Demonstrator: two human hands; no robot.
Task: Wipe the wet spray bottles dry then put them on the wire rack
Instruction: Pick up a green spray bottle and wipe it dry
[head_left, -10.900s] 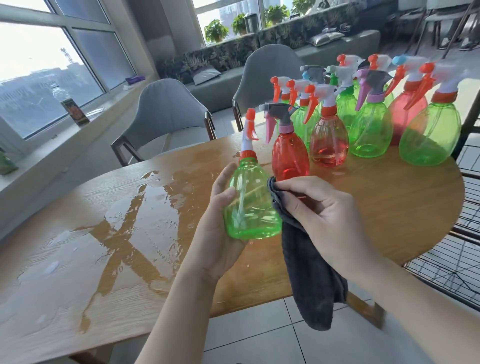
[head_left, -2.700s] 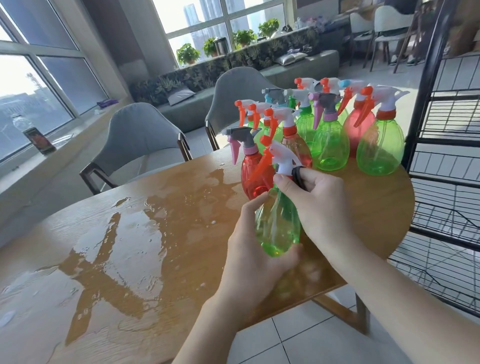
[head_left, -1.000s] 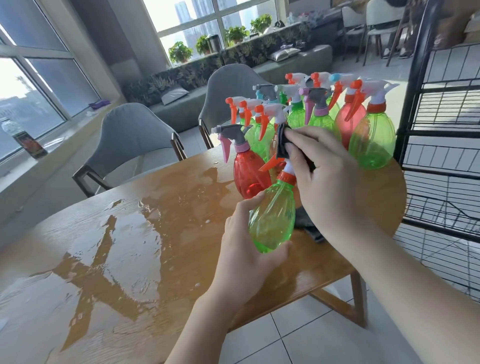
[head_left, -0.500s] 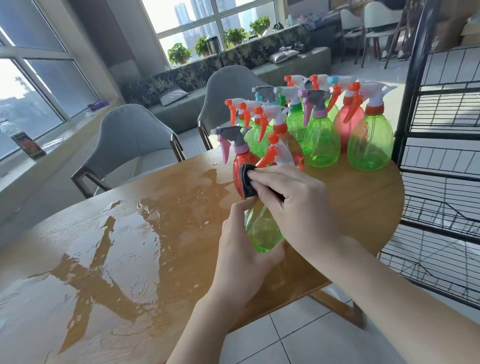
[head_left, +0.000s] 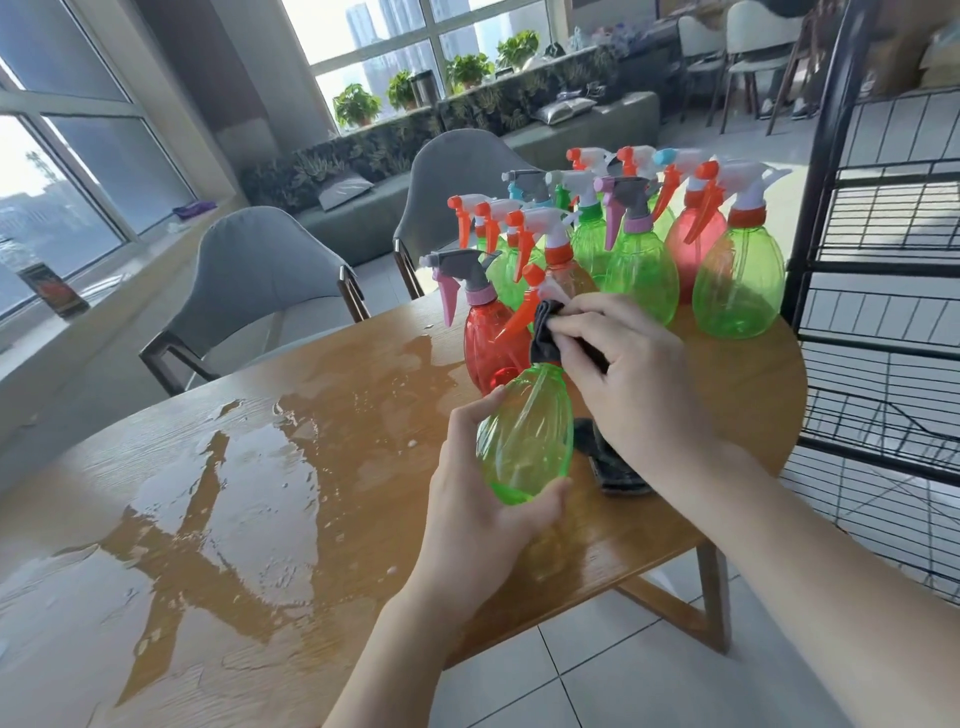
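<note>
The left hand (head_left: 485, 512) cups the base of a translucent green, egg-shaped spray bottle (head_left: 524, 436), held over the wet wooden table (head_left: 270, 467), long axis near upright, orange trigger pointing left; above it the right hand (head_left: 631, 384) pinches a dark cloth (head_left: 545, 338) round its neck

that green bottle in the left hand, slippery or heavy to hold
Green bottle looks nearly empty, so probably light. Its smooth, rounded plastic may be slippery if wet; the left hand cups its base. The rag wraps its neck, so likely steadied.
</note>
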